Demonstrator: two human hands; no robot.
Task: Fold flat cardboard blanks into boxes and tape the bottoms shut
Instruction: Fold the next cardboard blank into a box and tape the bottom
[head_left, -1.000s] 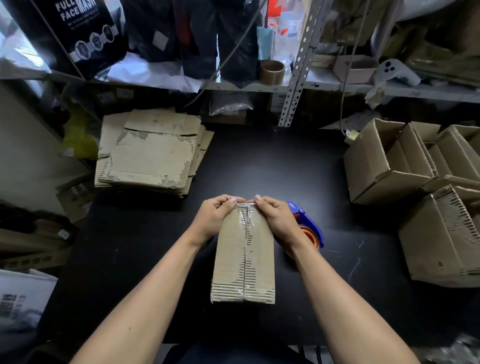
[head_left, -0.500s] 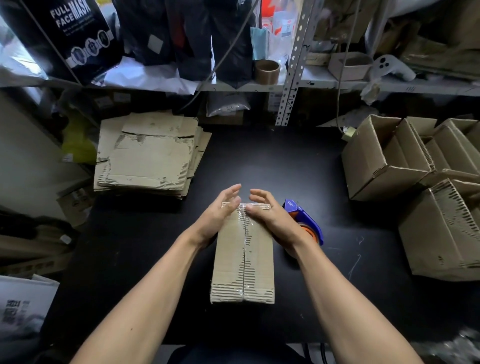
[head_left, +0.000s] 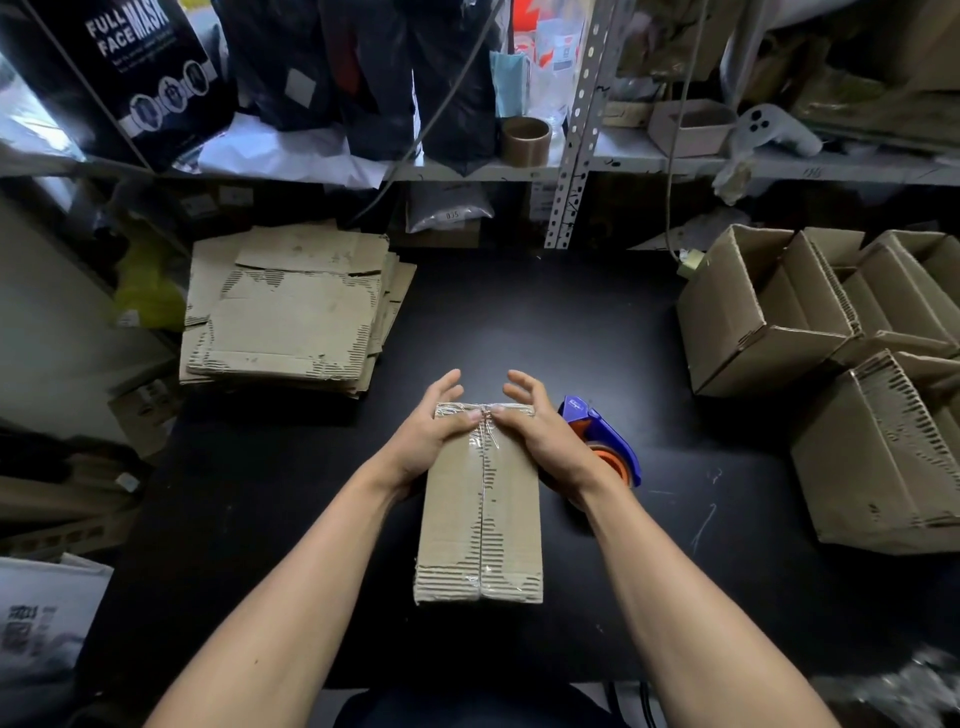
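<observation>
Head view: both hands rest on the taped box (head_left: 480, 509) — left hand (head_left: 434, 434) and right hand (head_left: 537, 434) with thumbs pressing its far seam, fingers loosely spread beyond the edge. Tape dispenser (head_left: 605, 441) lies just right of the right fingers.

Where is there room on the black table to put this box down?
Bare black table lies between the flat cardboard stack and the open brown boxes. More room sits left of the taped box. The right side is crowded.
</observation>
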